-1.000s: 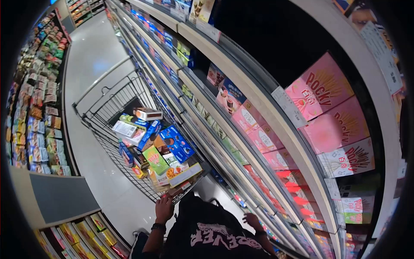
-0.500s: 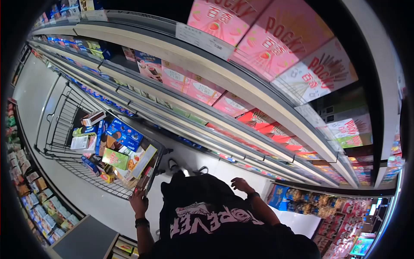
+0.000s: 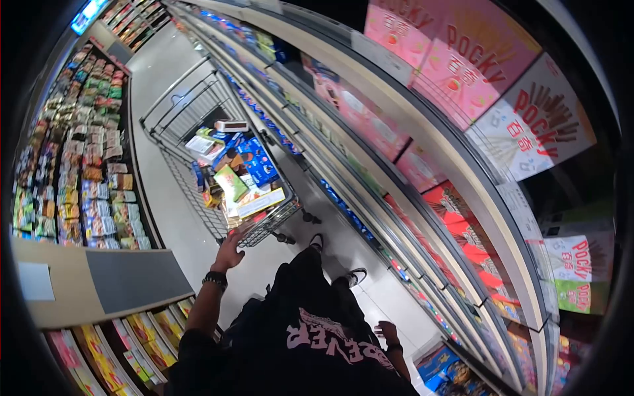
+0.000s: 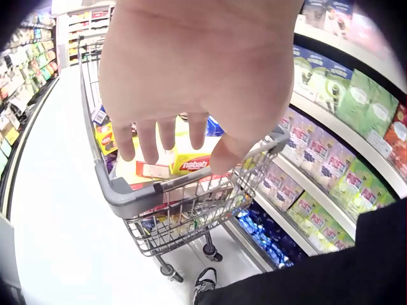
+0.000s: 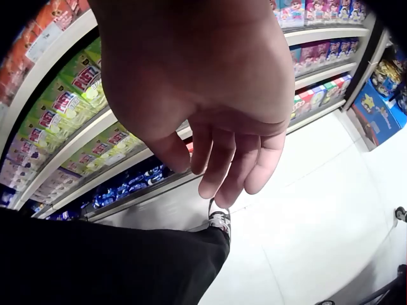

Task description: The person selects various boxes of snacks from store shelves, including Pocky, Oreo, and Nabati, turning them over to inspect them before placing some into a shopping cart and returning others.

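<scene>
shopping cart (image 4: 121, 198): on floor (image 4: 57, 210), left of shelves (image 5: 331, 34) | left hand (image 3: 228, 253): at its near end, fingers loosely extended, contact unclear | right hand (image 5: 203, 105): released, empty | probably heavy, stiff; hold near end

Wire cart (image 4: 125, 198) – jumbled snack boxes (image 3: 231, 183) inside

The person wears a pink-lettered black shirt (image 3: 272, 343) and dark wristband (image 3: 215, 279).
</scene>
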Motion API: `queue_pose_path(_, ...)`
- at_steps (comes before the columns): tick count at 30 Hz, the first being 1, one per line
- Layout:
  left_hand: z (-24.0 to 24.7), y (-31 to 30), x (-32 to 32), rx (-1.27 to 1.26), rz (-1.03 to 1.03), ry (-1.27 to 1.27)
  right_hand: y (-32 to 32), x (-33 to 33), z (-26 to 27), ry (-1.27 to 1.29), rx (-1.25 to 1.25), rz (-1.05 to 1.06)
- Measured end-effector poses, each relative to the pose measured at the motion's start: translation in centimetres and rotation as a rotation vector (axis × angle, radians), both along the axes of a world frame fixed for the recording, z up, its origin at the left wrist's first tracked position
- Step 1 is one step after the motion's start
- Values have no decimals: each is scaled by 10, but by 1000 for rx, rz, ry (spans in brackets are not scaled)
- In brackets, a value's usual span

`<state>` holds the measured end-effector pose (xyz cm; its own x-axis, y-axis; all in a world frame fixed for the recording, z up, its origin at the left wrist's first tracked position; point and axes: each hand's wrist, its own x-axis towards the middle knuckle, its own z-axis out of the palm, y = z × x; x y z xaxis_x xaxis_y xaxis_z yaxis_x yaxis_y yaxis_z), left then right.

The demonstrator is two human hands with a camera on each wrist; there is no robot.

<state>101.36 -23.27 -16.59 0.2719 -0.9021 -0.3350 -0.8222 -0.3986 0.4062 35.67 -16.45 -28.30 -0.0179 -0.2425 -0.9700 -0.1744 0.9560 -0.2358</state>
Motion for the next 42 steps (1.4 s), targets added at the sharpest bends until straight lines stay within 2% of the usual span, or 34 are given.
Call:
queue_pose_path(4, 8, -17, 30, 98, 160, 0, 17, -22, -2, 51, -99, -73)
queue_pose_path(6, 9, -45, 40, 60, 462, 113, 14, -20, 1, 88, -191, -174)
queue_pose_path(7, -34, -47, 77, 18, 491, 116, 12, -15, 10, 86, -255, -180)
queue_pose_path(8, -56, -59, 89, -167, 577, 150, 6, -7, 15, 100, -343, -220)
queue_pose_path(9, -83, -74, 119, -274, 520, 382, -1, 3, 14, 151, -395, -324)
queue_pose_path(10, -61, -102, 120, -240, 509, 712, -7, 17, 10, 178, -376, -261)
queue_pose_path(11, -60, -122, 125, -385, 518, 603, -5, 33, 5, 201, -341, -204)
queue_pose_path(12, -152, -134, 191, -301, 734, 560, -17, 55, 14, 209, -332, -163)
queue_pose_path(13, -149, -152, 203, -149, 724, 304, -29, 75, 15, 207, -302, -121)
queue_pose_path(14, -134, -164, 196, -242, 696, 606, -43, 98, 26, 201, -306, -85)
queue_pose_path(15, -149, -170, 207, -103, 506, 382, -56, 120, 35, 228, -320, -16)
queue_pose_path(16, -159, -177, 223, 10, 322, 155, -67, 146, 52, 226, -341, -39)
queue_pose_path(19, -137, -261, 196, -55, 166, 219, -80, 192, 68, 205, -429, -77)
queue_pose_path(22, -117, -335, 174, -138, 18, 271, -66, 220, 66, 225, -450, -139)
queue_pose_path(25, -83, -391, 154, -229, -98, 317, -36, 230, 48, 321, -313, -81)
queue_pose_path(26, -73, -399, 147, -253, -130, 332, -21, 230, 44, 307, -310, -102)
queue_pose_path(27, -68, -406, 142, -275, -157, 348, -14, 232, 53, 320, -255, -38)
queue_pose_path(28, -66, -409, 136, -297, -178, 369, -8, 230, 62, 334, -199, 32)
queue_pose_path(35, -95, -363, 89, -419, -201, 548, 5, 208, 98, 356, -141, -6)
queue_pose_path(37, -91, -343, 68, -460, -196, 592, -12, 199, 113, 439, -230, 109)
queue_pose_path(38, -88, -337, 59, -486, -199, 610, -23, 195, 118, 441, -237, 102)
queue_pose_path(40, -63, -324, 32, -535, -215, 642, -46, 193, 130, 627, -447, 278)
queue_pose_path(42, -34, -307, 8, -575, -236, 668, -79, 200, 157, 593, -615, 268)
